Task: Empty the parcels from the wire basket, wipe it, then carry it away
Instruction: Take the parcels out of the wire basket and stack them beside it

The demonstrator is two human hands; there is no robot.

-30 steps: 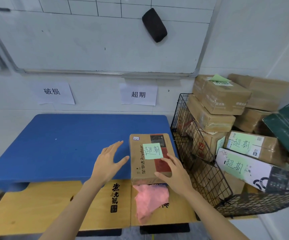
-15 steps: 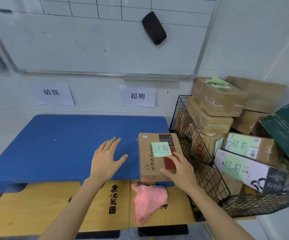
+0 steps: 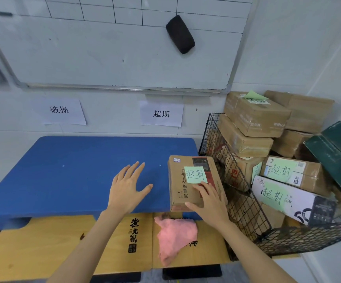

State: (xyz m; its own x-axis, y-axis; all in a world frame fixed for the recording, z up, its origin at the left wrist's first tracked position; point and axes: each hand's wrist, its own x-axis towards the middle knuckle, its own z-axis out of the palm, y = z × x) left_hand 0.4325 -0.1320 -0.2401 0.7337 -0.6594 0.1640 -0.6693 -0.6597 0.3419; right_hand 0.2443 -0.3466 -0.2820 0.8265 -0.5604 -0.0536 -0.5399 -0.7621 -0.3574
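A black wire basket [image 3: 245,203] stands at the right, heaped with several cardboard parcels [image 3: 255,117], some bearing green notes. One brown parcel [image 3: 182,184] with a green note lies on the blue table [image 3: 73,166], close against the basket's left wall. My right hand [image 3: 209,203] rests flat on the parcel's near right corner, fingers spread over its top. My left hand [image 3: 127,186] hovers open above the blue table, left of the parcel and apart from it. A pink cloth [image 3: 174,237] lies crumpled on the yellow board just below the parcel.
A yellow wooden board [image 3: 42,248] with black print lies in front of the blue table. Two paper labels [image 3: 161,113] are stuck on the wall under a whiteboard with a black eraser [image 3: 180,34]. A dark green box [image 3: 337,160] leans at the far right.
The brown parcel has slid to the right along the blue table toward the basket under my right hand. My left hand has come off the parcel's side and stays open over the table.
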